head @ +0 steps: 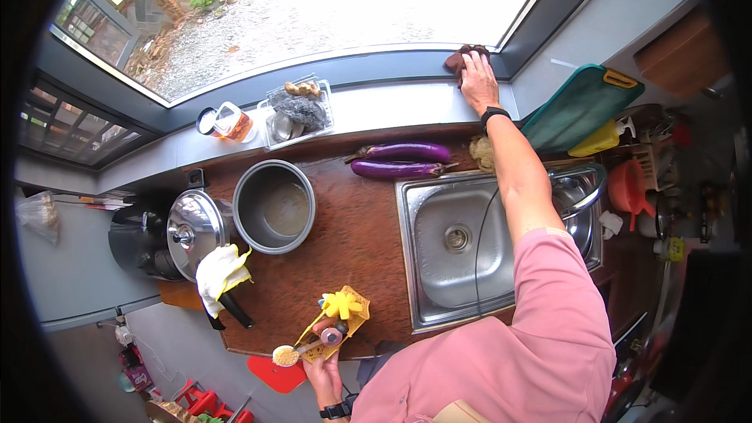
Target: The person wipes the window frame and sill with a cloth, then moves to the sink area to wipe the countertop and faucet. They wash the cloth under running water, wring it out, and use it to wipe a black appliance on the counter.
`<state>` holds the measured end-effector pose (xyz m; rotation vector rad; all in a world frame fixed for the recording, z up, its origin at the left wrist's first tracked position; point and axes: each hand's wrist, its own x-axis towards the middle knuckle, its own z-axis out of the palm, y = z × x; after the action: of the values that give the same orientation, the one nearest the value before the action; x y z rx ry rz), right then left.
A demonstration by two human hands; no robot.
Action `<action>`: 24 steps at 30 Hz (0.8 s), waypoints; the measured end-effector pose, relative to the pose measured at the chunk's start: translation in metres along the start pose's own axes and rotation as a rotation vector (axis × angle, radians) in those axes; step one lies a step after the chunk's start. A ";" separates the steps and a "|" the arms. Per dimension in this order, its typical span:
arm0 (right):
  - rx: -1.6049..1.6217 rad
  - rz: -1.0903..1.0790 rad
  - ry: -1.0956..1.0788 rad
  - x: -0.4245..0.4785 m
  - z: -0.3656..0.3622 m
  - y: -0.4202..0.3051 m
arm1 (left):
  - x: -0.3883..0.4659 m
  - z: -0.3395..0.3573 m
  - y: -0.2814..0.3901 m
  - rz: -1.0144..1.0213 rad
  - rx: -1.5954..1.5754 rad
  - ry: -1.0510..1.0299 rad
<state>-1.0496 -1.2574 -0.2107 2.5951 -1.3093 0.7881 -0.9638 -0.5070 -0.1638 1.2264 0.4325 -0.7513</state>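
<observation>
At the right end of the window frame, my right hand presses a brown cloth against the dark ledge. My arm reaches across the steel sink and hides part of it. My left hand holds a yellow plastic caddy low at the counter's front edge. Several cleaning tools stand in the caddy, among them a round-headed brush and a yellow flower-shaped piece. Most of the left fingers are hidden under the caddy.
Two eggplants lie behind the sink, beside a mesh scrubber. An inner cooking pot and a lidded pressure cooker stand at left. The sill holds a clear plastic box and jars. A green cutting board leans at right.
</observation>
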 end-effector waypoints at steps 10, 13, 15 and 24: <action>-0.166 0.097 0.016 0.020 -0.033 0.027 | 0.010 0.006 0.004 0.016 -0.016 -0.034; -0.154 0.104 0.127 0.006 -0.012 0.036 | 0.010 0.007 0.006 0.011 0.011 -0.046; -0.116 0.173 -0.005 0.012 -0.014 0.031 | 0.012 0.004 0.007 0.006 0.024 -0.042; -0.072 0.345 -0.448 0.053 -0.060 0.029 | 0.011 0.005 0.004 0.035 -0.013 -0.079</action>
<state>-1.0699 -1.2920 -0.1358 2.6140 -1.8994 0.1818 -0.9542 -0.5145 -0.1672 1.1854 0.3502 -0.7634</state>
